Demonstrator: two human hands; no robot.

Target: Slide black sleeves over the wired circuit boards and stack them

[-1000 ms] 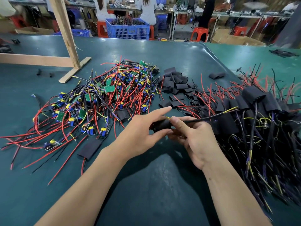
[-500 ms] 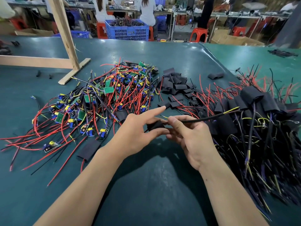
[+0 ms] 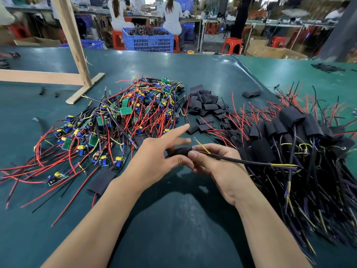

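Note:
My right hand [image 3: 218, 167] pinches a black sleeve [image 3: 180, 151] and the black cable with yellow wires [image 3: 241, 161] that leaves it to the right. Whatever is inside the sleeve is hidden. My left hand [image 3: 154, 161] is at the sleeve's left end, its thumb touching the sleeve while the index finger points straight up and to the right and another finger is blurred. A pile of bare green circuit boards with red and black wires [image 3: 123, 124] lies to the left. Empty black sleeves [image 3: 204, 107] are heaped behind my hands. Sleeved boards [image 3: 289, 130] are stacked at the right.
The green table mat [image 3: 173, 229] is bare in front of me. One sleeved board with red wire [image 3: 100, 182] lies by my left forearm, and a loose sleeve [image 3: 251, 93] sits further back. A wooden frame [image 3: 77, 55] stands at the back left. Beyond the table are a blue crate [image 3: 148, 41] and seated people.
My left hand's fingers have lifted off the sleeve and spread, index finger now pointing out. My right hand still holds the sleeve and cable, whose free end has dropped slightly.

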